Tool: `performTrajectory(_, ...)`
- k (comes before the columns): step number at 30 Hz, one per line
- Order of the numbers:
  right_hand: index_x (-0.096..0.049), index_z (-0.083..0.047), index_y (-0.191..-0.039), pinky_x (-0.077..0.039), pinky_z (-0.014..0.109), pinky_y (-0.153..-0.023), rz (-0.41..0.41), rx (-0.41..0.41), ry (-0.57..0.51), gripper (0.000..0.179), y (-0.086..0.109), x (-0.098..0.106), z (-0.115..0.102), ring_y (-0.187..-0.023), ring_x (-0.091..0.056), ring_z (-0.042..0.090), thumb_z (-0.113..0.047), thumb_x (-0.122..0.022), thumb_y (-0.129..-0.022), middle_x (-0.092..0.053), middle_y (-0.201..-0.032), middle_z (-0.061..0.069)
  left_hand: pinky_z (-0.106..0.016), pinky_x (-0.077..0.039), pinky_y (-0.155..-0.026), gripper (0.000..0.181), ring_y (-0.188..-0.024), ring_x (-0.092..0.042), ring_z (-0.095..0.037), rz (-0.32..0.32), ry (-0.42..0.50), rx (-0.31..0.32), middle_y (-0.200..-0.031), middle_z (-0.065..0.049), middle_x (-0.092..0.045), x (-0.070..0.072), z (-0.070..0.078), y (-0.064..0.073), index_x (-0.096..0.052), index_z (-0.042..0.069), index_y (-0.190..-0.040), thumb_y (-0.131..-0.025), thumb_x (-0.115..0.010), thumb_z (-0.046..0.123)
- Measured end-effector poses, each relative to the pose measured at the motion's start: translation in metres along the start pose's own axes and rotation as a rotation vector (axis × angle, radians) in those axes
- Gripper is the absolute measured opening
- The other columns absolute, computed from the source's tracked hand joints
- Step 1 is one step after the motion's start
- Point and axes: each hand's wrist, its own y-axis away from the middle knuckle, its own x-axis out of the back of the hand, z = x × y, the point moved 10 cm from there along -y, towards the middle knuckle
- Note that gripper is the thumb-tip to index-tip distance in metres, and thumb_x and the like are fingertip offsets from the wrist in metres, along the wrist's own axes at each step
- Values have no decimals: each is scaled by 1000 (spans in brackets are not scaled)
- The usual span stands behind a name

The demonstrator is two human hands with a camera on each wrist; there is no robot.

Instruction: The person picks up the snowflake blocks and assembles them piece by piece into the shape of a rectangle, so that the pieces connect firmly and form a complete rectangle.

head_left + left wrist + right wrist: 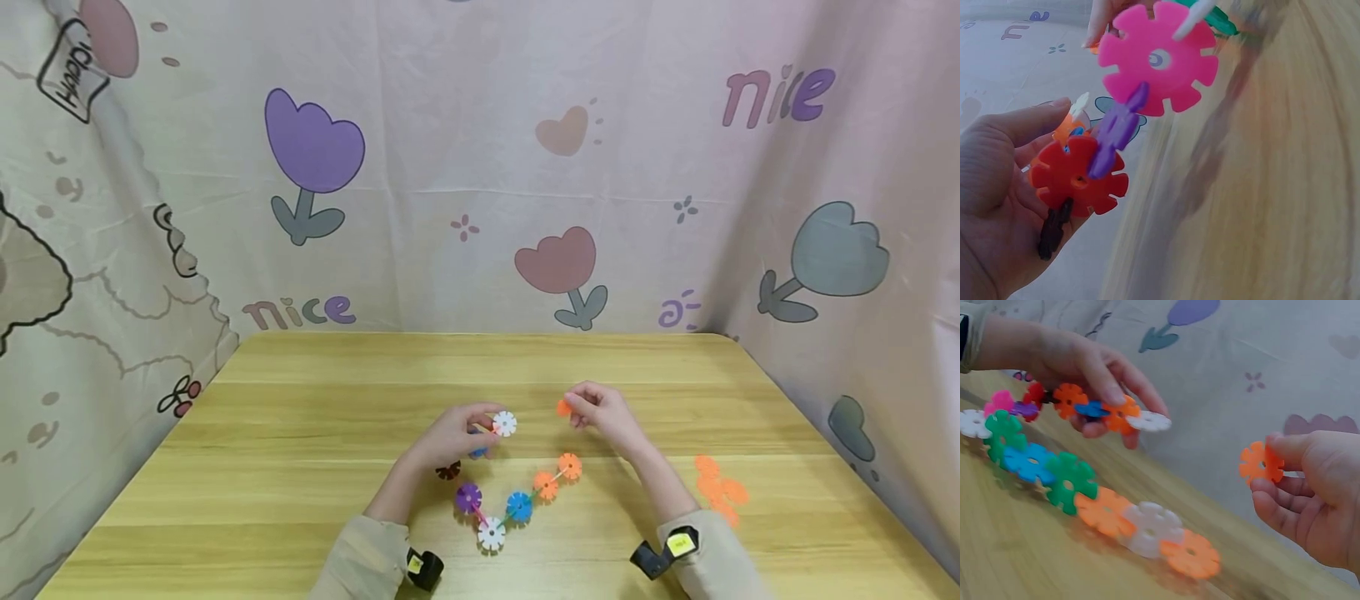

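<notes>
- A person's left hand (pixel 453 435) grasps one end of a chain (pixel 1030 462) of notched plastic discs, thumb and fingers closing on the pieces near its tip.
- That tip is a white disc (pixel 505 423), sticking out past the fingers toward the right hand (pixel 603 417).
- The right hand pinches a single orange disc (pixel 1261 464) between thumb and fingers, apart from the chain and level with the white tip.
- The chain bends in a rough V over the table (pixel 300 500), nearest the person at another white disc (pixel 491 533). Its pieces include pink, purple, red, dark brown, green, blue, orange and white.
- Its other end, an orange piece, is below the right hand; whether every disc there touches the wood is hard to tell.
- A pile (pixel 722 490) of overlapping orange discs lies on the table, to the right of the right forearm.
- Both sleeves (pixel 367 554) are beige, each with a small black camera (pixel 425 571) at the wrist.
- Behind hangs a pale cloth (pixel 435 167) printed with tulips, hearts and the word "nice".
</notes>
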Motion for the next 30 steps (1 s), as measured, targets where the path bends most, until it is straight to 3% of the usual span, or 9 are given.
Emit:
performTrajectory(9, -60, 8, -98, -52, 46, -70, 3, 17, -38, 27, -6, -27, -10, -66, -59, 18, -19, -58, -92, -60, -77, 14, -34, -50, -58, 50, -73, -64, -26, -3, -6, 2, -108, -14, -59, -2, 0, -4, -46, 3, -135, -90, -61, 17)
performTrajectory(17, -57, 12, -100, -53, 42, -73, 11, 31, -83, 25, -8, -45, -12, -72, -62, 26, -12, -55, -93, -62, -77, 10, -40, -52, -64, 46, -80, -64, -32, 14, -29, -4, -113, -22, -57, -3, 5, -2, -47, 0, -133, -90, -60, 12)
performTrajectory(20, -56, 12, -101, -53, 40, -73, 0, 25, -95, 26, -8, -51, -11, -71, -62, 23, -13, -56, -93, -62, -78, 10, -44, -52, -66, 44, -85, -62, -37, 21, -28, -3, -113, -25, -56, -3, 12, 2, -47, -2, -132, -90, -59, 9)
performTrajectory(23, -57, 12, -101, -53, 40, -73, -9, 23, -112, 26, -9, -54, -10, -71, -62, 19, -13, -56, -93, -62, -80, 11, -41, -52, -68, 43, -92, -60, -37, 35, -44, 2, -112, -25, -57, -2, 16, 4, -49, -1, -131, -90, -59, 8)
performTrajectory(30, -57, 12, -100, -54, 38, -72, -22, 28, -154, 26, -9, -59, -11, -71, -63, 17, -12, -58, -92, -63, -81, 13, -31, -52, -68, 46, -98, -59, -30, 45, -47, 5, -114, -19, -58, 2, 0, -1, -49, 3, -132, -89, -62, 17)
